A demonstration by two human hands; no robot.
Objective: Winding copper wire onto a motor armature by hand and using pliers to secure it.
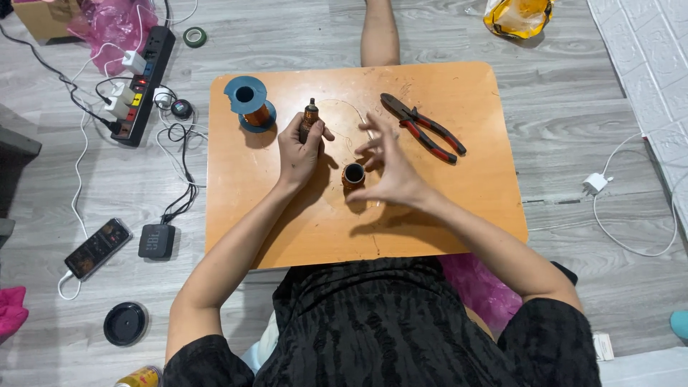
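Note:
My left hand [299, 149] grips a small dark cylindrical part wound with copper wire [310, 116], holding it upright over the orange table [459, 208]. My right hand [387, 166] hovers with fingers spread, thumb and forefinger touching a short copper-wound coil ring [352, 174] that stands on the table. A thin wire loop [352, 109] runs between the two parts. A blue spool of copper wire [248, 102] stands just left of my left hand.
Red-handled pliers [424, 127] lie on the table's right part. On the floor at left are a power strip [143, 82] with plugs and cables, a phone [97, 248], a black box [156, 241] and a round lid [125, 324]. A yellow bag [517, 16] lies at the top right.

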